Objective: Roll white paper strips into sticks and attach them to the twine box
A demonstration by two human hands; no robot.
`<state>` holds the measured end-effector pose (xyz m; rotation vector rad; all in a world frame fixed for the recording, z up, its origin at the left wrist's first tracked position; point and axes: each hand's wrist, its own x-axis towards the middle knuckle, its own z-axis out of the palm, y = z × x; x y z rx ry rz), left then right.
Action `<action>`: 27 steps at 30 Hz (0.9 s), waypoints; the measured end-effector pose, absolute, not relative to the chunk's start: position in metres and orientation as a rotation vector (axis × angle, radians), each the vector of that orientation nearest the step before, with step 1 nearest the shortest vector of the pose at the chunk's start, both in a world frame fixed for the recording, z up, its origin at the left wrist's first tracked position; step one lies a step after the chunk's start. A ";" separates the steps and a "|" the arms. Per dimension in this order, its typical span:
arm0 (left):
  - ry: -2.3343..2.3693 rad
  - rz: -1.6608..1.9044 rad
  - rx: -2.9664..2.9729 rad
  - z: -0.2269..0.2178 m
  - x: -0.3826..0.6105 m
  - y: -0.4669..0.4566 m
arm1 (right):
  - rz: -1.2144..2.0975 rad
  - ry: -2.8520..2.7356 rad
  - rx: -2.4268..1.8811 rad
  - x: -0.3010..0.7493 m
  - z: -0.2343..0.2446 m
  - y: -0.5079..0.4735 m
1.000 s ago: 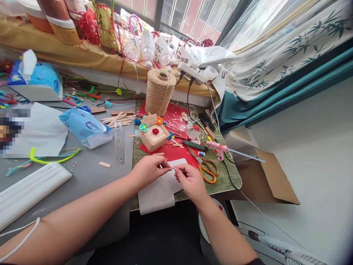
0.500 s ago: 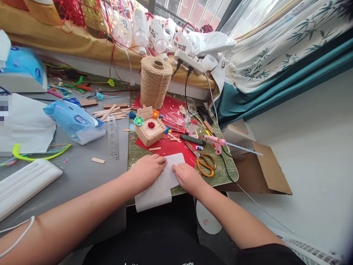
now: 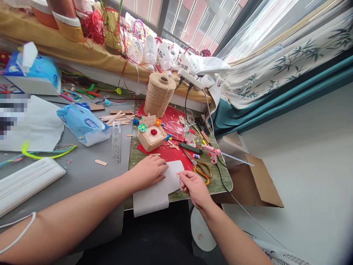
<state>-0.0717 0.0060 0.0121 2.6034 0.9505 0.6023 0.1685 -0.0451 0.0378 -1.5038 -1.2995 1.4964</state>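
My left hand [image 3: 149, 171] lies with fingers together, pressing on a white sheet [image 3: 158, 189] at the front edge of the small green table [image 3: 220, 180]. My right hand [image 3: 193, 186] hovers just right of the sheet, thumb and forefinger pinched on a tiny pale piece I cannot make out. Behind the hands lies red paper [image 3: 172, 154] with a small woven box [image 3: 151, 138] topped by a red flower. Orange-handled scissors [image 3: 202, 170] lie right of my right hand, and a pink glue gun [image 3: 211, 151] sits beyond them.
A big spool of jute twine [image 3: 159, 94] stands at the back. Wooden sticks [image 3: 117, 117], a clear ruler [image 3: 116, 141], blue tissue packs [image 3: 82, 123], a white keyboard [image 3: 24, 182] and a power strip [image 3: 191, 77] crowd the grey desk. A cardboard box [image 3: 253, 182] sits on the floor right.
A second ago both hands pinched a thin piece in the air. They dropped onto the white sheet; now the right hand has lifted off it, pinching a small piece.
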 end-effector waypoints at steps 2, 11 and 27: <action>0.919 0.716 2.506 0.019 -0.073 0.004 | 1.662 -0.994 -1.358 0.150 0.040 -0.045; 0.868 0.997 2.179 0.027 -0.074 0.003 | 1.582 -1.059 -1.299 0.126 0.039 -0.045; 0.998 0.631 2.369 0.013 -0.071 0.008 | 0.552 -2.165 -1.313 0.155 0.027 -0.023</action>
